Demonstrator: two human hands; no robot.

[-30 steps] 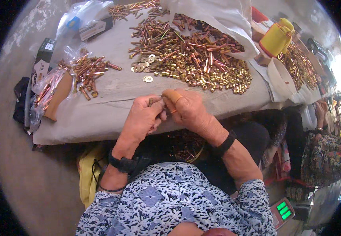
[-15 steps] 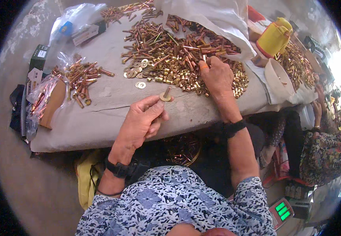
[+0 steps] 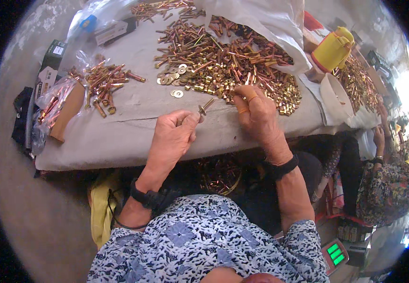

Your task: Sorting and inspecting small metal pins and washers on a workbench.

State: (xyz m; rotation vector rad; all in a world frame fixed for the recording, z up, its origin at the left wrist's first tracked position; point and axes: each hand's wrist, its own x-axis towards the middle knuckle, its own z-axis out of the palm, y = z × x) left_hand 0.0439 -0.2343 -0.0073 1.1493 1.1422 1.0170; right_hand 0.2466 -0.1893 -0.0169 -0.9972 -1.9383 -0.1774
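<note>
Between the thumb and fingers of my left hand (image 3: 174, 132) is a bolt (image 3: 207, 106) with a washer around it, its shank pointing up and away to the right. My right hand (image 3: 259, 115) is closed, thumb and fingertips together at the near edge of a pile of short brass-coloured sleeves (image 3: 284, 101). Whatever those fingertips hold is too small to make out. Orange bands circle its thumb and a finger. Loose flat washers (image 3: 170, 77) lie left of the sleeves. Behind them spreads a large heap of coppery bolts (image 3: 185, 40).
At the left lie assembled bolts (image 3: 108, 82), a plastic bag of bolts (image 3: 53, 111) and a brown cardboard piece (image 3: 68, 113). White sacking (image 3: 261, 21) covers part of the heap. A yellow container (image 3: 329, 52) and a white bowl (image 3: 331, 96) stand right. Another person (image 3: 390, 188) sits at the far right.
My right hand has drawn back from the bolts toward me. My left hand has tilted the bolt over to the right. The whole view has shifted slightly.
</note>
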